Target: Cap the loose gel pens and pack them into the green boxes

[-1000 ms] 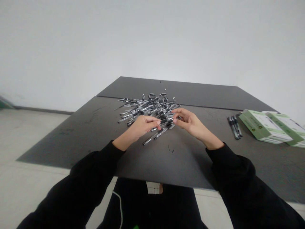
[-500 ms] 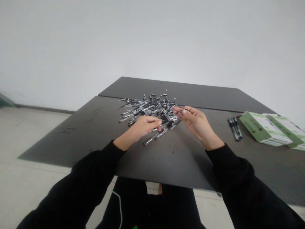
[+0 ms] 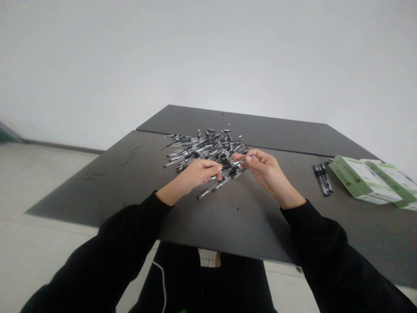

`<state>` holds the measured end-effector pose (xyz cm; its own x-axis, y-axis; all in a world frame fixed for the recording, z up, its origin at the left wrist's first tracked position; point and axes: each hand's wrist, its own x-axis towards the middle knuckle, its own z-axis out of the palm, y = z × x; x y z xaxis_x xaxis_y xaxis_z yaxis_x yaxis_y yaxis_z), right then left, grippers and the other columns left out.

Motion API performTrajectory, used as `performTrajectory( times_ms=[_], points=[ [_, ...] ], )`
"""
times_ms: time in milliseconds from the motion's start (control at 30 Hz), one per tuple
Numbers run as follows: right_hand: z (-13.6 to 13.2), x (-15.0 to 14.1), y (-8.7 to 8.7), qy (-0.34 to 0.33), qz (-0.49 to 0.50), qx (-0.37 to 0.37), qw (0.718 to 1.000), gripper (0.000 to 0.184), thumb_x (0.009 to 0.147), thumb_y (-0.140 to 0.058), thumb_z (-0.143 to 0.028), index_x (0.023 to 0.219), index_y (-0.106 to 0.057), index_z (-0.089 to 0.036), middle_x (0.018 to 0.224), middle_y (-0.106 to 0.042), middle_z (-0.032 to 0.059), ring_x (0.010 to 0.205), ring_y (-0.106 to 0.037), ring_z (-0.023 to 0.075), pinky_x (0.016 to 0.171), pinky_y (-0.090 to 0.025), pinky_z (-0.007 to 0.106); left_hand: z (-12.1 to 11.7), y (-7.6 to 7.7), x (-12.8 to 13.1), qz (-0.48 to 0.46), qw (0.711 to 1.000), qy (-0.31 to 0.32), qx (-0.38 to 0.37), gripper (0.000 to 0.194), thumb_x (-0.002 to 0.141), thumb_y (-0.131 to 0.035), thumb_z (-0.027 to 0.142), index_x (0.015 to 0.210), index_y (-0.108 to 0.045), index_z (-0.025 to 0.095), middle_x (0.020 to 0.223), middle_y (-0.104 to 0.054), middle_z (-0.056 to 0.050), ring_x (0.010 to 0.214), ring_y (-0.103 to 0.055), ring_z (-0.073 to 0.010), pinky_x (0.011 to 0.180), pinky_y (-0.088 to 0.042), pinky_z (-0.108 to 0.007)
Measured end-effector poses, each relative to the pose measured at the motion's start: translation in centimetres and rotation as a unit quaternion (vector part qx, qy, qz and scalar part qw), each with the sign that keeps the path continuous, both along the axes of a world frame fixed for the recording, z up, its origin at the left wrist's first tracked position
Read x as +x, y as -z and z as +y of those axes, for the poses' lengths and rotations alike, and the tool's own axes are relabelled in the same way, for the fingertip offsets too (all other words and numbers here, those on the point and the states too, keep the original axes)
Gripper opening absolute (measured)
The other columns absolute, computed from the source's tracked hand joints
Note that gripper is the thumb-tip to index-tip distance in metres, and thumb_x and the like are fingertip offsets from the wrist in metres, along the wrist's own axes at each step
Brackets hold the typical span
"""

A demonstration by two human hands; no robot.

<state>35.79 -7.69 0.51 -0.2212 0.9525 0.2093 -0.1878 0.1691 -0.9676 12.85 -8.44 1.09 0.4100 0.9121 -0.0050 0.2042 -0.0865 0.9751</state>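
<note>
A loose heap of clear and black pen parts [image 3: 208, 148] lies on the dark table, with barrels, thin rods and small caps mixed together. At the near side of the heap, my left hand [image 3: 198, 174] is closed in a pinch, fingertips pointing right. Whatever it grips blends into the pile behind it. To its right, my right hand [image 3: 263, 171] pinches a slim, shiny pen part [image 3: 243, 161] between thumb and forefinger, the part pointing left toward my left hand. A gap separates the two hands.
Several black-gripped pens [image 3: 322, 179] lie side by side at the right. Beyond them sit two green-and-white boxes [image 3: 361, 180]. The dark table [image 3: 202, 228] has its near edge above my lap, and a white wall [image 3: 208, 56] rises behind it.
My right hand has shifted slightly left and down, bringing the slim part nearer my left hand. The left hand keeps its pinch almost in place. The whole view has shifted slightly.
</note>
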Motion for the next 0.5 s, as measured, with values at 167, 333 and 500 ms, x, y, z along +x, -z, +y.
performTrajectory(
  times_ms=[167,333,500],
  points=[
    [-0.2,-0.4,0.3,-0.011,-0.033,-0.002,0.999,0.033,0.077,-0.084,-0.045,0.089,-0.063,-0.022,0.102,-0.081,0.0088,0.093,-0.073,0.0207,0.087,-0.054,0.036,0.2,0.5,0.0,0.005,1.000,-0.003,-0.008,0.027,0.085,-0.066,0.039,0.077,-0.073,0.015,0.064,-0.063,0.000,0.046,-0.035,-0.0067,0.047,-0.025,-0.022],
    [-0.3,-1.1,0.6,-0.027,-0.043,-0.019,0.999,0.035,0.074,-0.086,-0.046,0.085,-0.063,-0.021,0.096,-0.082,0.0090,0.086,-0.075,0.0194,0.086,-0.056,0.037,0.6,1.2,-0.1,0.009,1.000,-0.001,0.027,0.028,0.085,-0.065,0.040,0.084,-0.077,0.014,0.067,-0.068,-0.001,0.045,-0.033,-0.0066,0.046,-0.022,-0.023],
    [-0.3,-1.7,1.4,-0.013,-0.021,-0.022,0.999,0.038,0.069,-0.090,-0.044,0.081,-0.063,-0.021,0.086,-0.081,0.0064,0.080,-0.076,0.0191,0.084,-0.057,0.036,0.6,1.3,-0.3,0.026,0.997,-0.016,0.071,0.033,0.085,-0.065,0.041,0.066,-0.073,0.015,0.050,-0.052,0.003,0.044,-0.032,-0.0071,0.049,-0.023,-0.024]
  ],
)
